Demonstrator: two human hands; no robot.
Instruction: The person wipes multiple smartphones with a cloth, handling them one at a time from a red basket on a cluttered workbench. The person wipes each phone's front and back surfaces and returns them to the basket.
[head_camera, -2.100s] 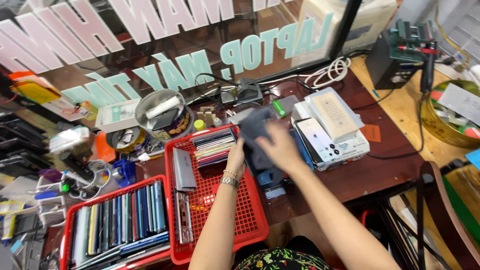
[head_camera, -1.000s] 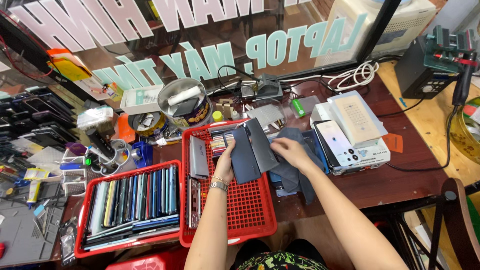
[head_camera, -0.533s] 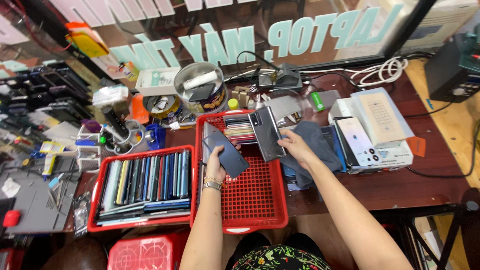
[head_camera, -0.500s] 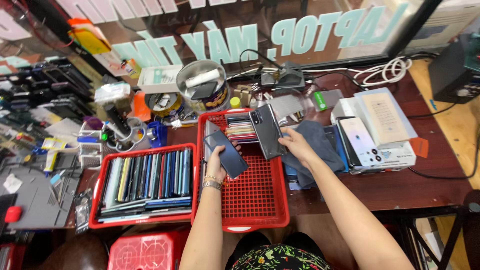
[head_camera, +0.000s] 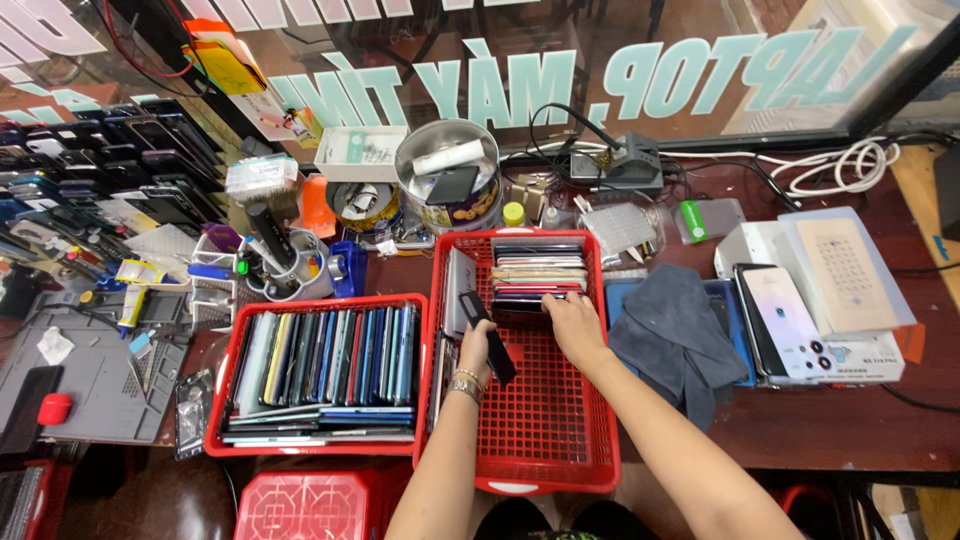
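My left hand (head_camera: 476, 347) grips a dark phone (head_camera: 489, 337), tilted above the floor of a red basket (head_camera: 545, 478). My right hand (head_camera: 572, 319) rests its fingers on the nearest phone of a row of phones (head_camera: 538, 275) standing on edge at the far end of that basket. Whether those fingers grip a phone I cannot tell. A grey phone (head_camera: 457, 292) leans against the basket's left wall.
A second red basket (head_camera: 312, 448) at the left is packed with phones on edge. A grey cloth (head_camera: 681, 336) lies at the right, beside a phone (head_camera: 793, 322) on white boxes (head_camera: 846, 272). Tins, cups, tools and cables crowd the back of the wooden table (head_camera: 840, 428).
My right hand has put the dark phone it held into the row at the basket's far end. My left hand has turned its phone more edge-on. The camera has tilted down.
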